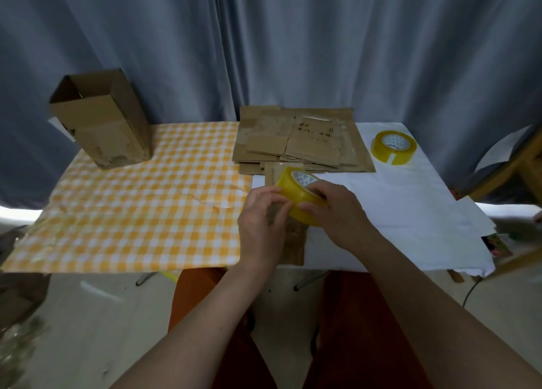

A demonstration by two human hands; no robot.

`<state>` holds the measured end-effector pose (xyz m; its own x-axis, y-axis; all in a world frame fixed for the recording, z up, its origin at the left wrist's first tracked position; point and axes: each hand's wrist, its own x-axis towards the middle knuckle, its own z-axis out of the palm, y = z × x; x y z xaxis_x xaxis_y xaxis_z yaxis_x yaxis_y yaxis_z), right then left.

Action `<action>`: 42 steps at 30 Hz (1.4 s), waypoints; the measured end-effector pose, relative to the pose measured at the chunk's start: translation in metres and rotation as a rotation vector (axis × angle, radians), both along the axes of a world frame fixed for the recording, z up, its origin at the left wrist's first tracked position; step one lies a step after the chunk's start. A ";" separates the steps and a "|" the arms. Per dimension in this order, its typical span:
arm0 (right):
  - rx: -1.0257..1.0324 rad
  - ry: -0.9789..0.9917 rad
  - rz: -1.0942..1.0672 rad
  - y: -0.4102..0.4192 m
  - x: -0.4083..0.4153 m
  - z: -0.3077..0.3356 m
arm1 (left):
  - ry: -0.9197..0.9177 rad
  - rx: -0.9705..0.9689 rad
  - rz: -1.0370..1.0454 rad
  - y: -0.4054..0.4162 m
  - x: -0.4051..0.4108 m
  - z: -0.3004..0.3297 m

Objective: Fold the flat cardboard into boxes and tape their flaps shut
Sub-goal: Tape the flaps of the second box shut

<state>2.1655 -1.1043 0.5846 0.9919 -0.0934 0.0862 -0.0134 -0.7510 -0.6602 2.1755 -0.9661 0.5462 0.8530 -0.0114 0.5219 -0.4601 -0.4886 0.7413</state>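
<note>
Head view: right hand [337, 212] grips a yellow tape roll [299, 196]; left hand [261, 221] fingers pinch its near edge above flat cardboard [294, 242].

tape rolls: 2, one near centre [296, 195], one far right [394, 147] | folded boxes: 1, far left [101, 119] | flat cardboard stacks: 1, far centre [299, 139] | hands: 2 [261, 221] [337, 212]

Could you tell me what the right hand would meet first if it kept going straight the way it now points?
Probably the left hand: the right hand, gripping the yellow tape roll, points leftward at it, though depth is unclear.
</note>
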 end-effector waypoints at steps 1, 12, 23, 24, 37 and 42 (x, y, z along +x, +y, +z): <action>-0.013 0.008 0.004 0.000 -0.001 0.000 | 0.012 -0.015 0.002 0.001 0.001 0.002; 0.376 -0.499 -0.345 -0.008 -0.007 -0.019 | 0.515 -0.570 0.061 0.000 0.005 0.010; 0.472 -0.420 -0.303 -0.040 -0.006 -0.041 | 0.695 -0.707 0.148 0.013 0.002 -0.002; 0.411 -0.420 -0.331 -0.045 -0.009 -0.045 | 0.700 -0.689 0.159 0.018 0.002 -0.005; 0.240 -0.438 -0.375 -0.049 -0.022 -0.062 | 1.029 -0.766 0.031 0.026 0.001 -0.032; 0.092 -0.333 -0.306 -0.060 -0.027 -0.072 | 0.937 -0.748 0.260 0.037 0.007 -0.037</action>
<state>2.1390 -1.1646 0.5127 0.8374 -0.3996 0.3729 -0.0012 -0.6837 -0.7298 2.1827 -0.9295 0.5087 0.8339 0.2541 -0.4899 0.4496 0.2019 0.8701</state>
